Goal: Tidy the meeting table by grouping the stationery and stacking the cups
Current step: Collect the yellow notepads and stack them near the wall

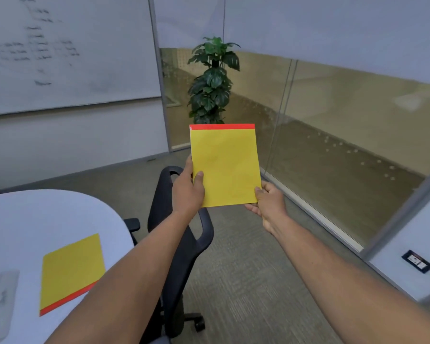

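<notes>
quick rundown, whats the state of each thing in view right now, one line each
held yellow pad: lifted off the table, gripped by both hands, red strip up
left hand: shut on the pad's left edge
right hand: shut on its lower right corner
second yellow pad: flat on the white table, untouched
black office chair: empty, beside the table

Meeting-room corner. A wall-mounted whiteboard [67, 50] with faint, blurred handwriting occupies the left wall. A tall green leafy potted plant [212, 80] stands in the corner beside a glass partition wall [333, 125]. Grey-green carpet [246, 269] covers the floor. A black swivel office chair [181, 244] sits beside a rounded white table [47, 214].
</notes>
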{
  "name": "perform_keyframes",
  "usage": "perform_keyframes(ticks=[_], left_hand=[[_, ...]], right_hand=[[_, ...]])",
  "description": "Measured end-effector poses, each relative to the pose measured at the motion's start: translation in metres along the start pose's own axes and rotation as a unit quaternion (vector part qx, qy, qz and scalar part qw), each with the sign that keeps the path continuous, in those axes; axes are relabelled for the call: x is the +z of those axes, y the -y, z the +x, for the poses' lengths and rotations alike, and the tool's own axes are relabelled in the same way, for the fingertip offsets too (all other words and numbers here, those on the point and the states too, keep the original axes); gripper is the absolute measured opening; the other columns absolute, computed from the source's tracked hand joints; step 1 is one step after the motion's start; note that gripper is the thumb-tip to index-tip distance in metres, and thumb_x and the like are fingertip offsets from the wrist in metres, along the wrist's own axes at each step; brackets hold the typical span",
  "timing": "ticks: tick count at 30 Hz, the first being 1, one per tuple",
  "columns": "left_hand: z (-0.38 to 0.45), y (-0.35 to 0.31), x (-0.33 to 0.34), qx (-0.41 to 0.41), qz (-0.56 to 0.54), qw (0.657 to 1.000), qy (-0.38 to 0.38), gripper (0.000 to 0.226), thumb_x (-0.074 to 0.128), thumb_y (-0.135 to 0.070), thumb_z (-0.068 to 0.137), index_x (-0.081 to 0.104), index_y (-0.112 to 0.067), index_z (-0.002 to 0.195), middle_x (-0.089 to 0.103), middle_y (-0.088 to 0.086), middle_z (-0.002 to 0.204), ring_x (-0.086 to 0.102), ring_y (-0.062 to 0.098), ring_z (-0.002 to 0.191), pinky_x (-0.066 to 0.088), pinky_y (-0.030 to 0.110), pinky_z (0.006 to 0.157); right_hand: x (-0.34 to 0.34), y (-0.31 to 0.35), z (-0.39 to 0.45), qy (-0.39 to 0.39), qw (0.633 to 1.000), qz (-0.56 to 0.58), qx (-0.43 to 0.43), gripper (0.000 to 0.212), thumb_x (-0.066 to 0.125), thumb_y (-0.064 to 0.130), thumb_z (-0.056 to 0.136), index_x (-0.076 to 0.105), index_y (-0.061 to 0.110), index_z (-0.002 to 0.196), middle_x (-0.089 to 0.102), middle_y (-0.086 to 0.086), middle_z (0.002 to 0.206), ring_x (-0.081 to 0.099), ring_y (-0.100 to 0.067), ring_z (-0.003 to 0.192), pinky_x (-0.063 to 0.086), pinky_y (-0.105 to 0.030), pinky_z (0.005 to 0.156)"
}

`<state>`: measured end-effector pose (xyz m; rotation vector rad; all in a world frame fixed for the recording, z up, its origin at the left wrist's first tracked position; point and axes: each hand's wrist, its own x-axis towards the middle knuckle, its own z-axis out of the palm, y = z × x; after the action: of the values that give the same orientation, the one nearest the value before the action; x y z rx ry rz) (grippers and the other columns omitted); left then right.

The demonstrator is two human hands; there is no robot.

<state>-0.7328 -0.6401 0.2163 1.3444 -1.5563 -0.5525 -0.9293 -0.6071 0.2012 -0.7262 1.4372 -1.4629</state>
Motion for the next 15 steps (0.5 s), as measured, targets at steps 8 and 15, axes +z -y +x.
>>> perform_keyframes(ticks=[8, 15], left_hand=[[0.067, 0.011, 0.045, 0.013, 0.012, 1.0, 0.005, 0.045, 0.049, -0.026, 0.101, 0.041, -0.031, 0.145, 0.059, -0.011, 0.105, 0.058, 0.018, 0.091, 0.039, 0.03, 0.073], [0.123, 0.039, 0.085, -0.027, 0.03, 0.999, 0.009, 0.047, 0.049, -0.029, 0.101, 0.038, -0.034, 0.147, 0.061, -0.011, 0.118, 0.056, 0.013, 0.098, 0.046, 0.033, 0.081]], right_hand=[[0.004, 0.009, 0.087, -0.02, 0.998, -0.054, -0.029, 0.022, 0.046, 0.014, 0.102, 0.061, 0.028, 0.11, 0.07, 0.003, 0.105, 0.068, -0.017, 0.095, 0.061, -0.034, 0.074], [0.003, -0.002, 0.173, 0.05, 0.979, -0.177, -0.092, 0.016, 0.048, 0.015, 0.102, 0.062, 0.022, 0.107, 0.071, 0.001, 0.102, 0.071, -0.015, 0.088, 0.056, -0.018, 0.059]])
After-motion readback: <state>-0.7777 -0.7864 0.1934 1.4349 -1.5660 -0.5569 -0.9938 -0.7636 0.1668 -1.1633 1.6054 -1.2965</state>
